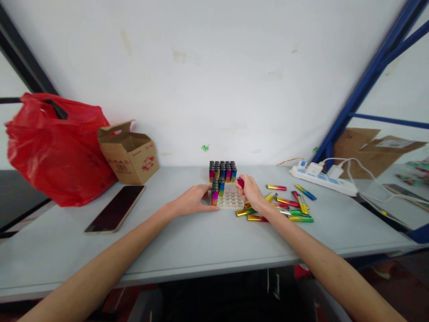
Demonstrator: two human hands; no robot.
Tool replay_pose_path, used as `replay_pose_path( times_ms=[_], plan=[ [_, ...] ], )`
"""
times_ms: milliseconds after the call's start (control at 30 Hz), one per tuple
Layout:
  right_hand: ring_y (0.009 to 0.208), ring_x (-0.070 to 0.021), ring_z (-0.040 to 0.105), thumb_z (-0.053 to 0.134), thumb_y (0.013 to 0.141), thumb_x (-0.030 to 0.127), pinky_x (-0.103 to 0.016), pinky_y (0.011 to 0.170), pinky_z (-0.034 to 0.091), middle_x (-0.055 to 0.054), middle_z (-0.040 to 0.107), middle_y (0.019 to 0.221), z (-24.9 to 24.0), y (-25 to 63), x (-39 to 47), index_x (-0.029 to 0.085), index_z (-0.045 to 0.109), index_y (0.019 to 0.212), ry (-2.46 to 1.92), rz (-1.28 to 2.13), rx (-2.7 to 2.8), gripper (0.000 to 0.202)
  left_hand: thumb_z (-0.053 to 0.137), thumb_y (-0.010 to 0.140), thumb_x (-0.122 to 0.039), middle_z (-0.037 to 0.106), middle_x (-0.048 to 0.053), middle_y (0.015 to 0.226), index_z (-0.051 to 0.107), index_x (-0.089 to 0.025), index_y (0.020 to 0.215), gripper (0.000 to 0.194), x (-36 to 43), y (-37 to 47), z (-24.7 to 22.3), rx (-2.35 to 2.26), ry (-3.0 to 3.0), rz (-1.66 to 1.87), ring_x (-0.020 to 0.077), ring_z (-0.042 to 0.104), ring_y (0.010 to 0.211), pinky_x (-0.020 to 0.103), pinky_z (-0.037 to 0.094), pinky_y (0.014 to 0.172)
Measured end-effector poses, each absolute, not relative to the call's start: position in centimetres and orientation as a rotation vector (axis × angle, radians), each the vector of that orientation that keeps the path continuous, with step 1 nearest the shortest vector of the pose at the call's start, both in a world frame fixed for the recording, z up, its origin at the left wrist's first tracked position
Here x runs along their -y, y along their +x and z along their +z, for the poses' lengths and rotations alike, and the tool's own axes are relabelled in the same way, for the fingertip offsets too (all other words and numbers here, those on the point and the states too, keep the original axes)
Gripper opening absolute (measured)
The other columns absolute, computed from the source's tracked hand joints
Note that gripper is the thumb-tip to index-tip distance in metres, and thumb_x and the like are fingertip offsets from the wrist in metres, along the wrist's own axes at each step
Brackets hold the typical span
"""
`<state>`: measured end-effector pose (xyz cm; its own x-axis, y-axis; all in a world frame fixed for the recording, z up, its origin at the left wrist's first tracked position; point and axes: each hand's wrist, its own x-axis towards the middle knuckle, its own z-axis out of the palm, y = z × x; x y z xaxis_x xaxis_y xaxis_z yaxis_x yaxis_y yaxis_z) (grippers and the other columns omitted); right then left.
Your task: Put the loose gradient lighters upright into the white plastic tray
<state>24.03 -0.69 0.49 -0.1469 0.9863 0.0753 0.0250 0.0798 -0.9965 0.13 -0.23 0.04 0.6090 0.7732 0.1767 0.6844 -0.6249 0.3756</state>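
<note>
Our right fingers (247,181) pinch a red lighter (240,182) at the tray's (231,201) two o'clock; our left fingers (210,208) seem to grip its nine o'clock side, where slipping could topple upright lighters (215,195).

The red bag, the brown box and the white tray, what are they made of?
The bag looks like thin, slightly shiny plastic: it's crinkled and catches the light.
The box seems to be dull cardboard, with folding flaps and red print.
The tray is perhaps matte plastic, pale with rows of round hollows; too small to be sure.
</note>
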Motion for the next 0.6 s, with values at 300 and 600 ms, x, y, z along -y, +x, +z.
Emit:
replay_pose_path(
  times_ms=[300,600],
  plan=[
    [0.055,-0.0126,0.043,0.044,0.096,0.071,-0.025,0.050,0.036,0.004,0.047,0.066,0.35,24.51,0.53,0.021,0.063,0.093,-0.979,1.005,1.717,0.054,0.069,0.079,-0.073,0.068,0.005,0.088,0.064,-0.017,0.100,0.060,0.36,0.16,0.18,-1.160,2.551,0.503,0.0225,0.061,0.075,0.032,0.044,0.069],
    [0.065,-0.0161,0.057,0.053,0.100,0.056,-0.029,0.067,0.044,-0.002,0.068,0.073,0.53,24.57,1.09,0.018,0.070,0.092,-1.000,0.444,2.041,0.043,0.071,0.079,-0.070,0.068,0.005,0.089,0.064,-0.017,0.099,0.057,0.50,0.22,0.38,-1.175,2.548,0.491,0.0224,0.061,0.076,0.032,0.045,0.069]
  ],
)
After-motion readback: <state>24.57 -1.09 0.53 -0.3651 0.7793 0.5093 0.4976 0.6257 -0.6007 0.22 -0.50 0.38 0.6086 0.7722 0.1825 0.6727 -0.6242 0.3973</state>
